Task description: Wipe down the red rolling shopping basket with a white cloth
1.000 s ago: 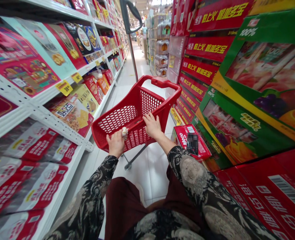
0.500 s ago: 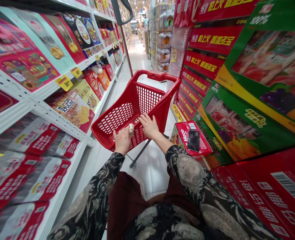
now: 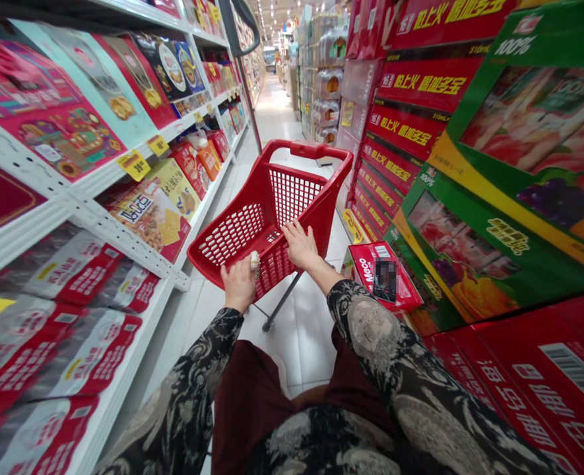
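A red plastic shopping cart (image 3: 318, 227) with a perforated basket stands in front of me, angled in the aisle. My left hand (image 3: 239, 285) is at the near left part of its rim, fingers curled. A small crumpled white thing (image 3: 255, 260), perhaps tissue, pokes out by its fingertips. My right hand (image 3: 301, 247) lies over the near rim further right, fingers bent over the edge and thumb apart. The visible part of the basket floor bears no goods.
At left, white shelves (image 3: 86, 204) hold boxed and bagged food. Stacked red drink cases (image 3: 410, 125) and green fruit-printed cartons (image 3: 489, 244) line the right. A red carton (image 3: 388, 277) juts out low beside my right arm. The tiled aisle (image 3: 274, 105) runs ahead.
The basket's left corner has shifted slightly right and the cart sits at a slightly different angle. My right hand has moved a little right along the rim; my left hand has shifted slightly.
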The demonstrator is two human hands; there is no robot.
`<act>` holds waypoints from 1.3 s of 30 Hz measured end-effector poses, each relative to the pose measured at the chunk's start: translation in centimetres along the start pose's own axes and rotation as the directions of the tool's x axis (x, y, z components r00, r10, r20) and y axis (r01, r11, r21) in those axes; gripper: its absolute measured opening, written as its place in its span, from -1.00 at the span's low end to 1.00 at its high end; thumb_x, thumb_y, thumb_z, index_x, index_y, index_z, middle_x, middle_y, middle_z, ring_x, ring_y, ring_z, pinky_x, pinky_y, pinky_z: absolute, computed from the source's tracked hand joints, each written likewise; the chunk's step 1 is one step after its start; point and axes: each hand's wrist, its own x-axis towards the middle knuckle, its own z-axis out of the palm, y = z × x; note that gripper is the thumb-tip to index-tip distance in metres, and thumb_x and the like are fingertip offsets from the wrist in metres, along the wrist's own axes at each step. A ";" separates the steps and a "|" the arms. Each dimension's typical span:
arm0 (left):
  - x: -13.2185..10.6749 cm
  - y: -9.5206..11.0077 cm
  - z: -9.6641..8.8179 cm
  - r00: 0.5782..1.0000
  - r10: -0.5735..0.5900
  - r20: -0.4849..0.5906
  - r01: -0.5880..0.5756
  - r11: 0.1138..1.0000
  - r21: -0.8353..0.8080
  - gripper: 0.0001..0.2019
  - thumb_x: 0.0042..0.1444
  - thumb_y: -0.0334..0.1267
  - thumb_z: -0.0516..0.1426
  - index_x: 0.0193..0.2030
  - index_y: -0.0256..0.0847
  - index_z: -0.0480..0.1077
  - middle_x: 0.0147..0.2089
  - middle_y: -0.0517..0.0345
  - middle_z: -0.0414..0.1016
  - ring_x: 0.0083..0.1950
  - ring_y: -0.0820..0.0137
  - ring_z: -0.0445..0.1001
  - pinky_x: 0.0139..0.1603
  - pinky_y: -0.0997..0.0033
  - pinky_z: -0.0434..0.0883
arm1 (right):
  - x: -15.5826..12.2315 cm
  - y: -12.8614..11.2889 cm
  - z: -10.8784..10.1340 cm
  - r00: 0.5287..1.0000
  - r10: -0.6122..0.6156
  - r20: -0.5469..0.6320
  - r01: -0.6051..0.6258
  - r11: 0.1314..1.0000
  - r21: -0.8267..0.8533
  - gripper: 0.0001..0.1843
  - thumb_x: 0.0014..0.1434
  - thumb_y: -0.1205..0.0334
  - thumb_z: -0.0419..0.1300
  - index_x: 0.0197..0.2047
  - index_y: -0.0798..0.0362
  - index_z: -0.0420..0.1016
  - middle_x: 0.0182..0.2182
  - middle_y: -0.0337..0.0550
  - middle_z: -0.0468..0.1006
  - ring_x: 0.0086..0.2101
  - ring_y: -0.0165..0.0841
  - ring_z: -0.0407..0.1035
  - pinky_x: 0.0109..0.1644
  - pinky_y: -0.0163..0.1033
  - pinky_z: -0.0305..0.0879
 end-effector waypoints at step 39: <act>-2.0 -1.2 0.2 0.999 0.046 -0.018 -0.046 0.999 -0.025 -0.59 0.11 -0.29 -0.10 0.08 -0.37 0.23 -0.09 -0.16 0.46 -0.06 0.17 0.39 0.20 -0.07 -0.03 | -5.4 3.1 1.2 0.979 0.201 -0.020 -0.201 0.979 0.018 -0.38 0.03 0.40 -0.02 0.21 0.06 0.13 0.30 -0.04 -0.13 0.24 -0.17 -0.20 0.22 0.09 -0.15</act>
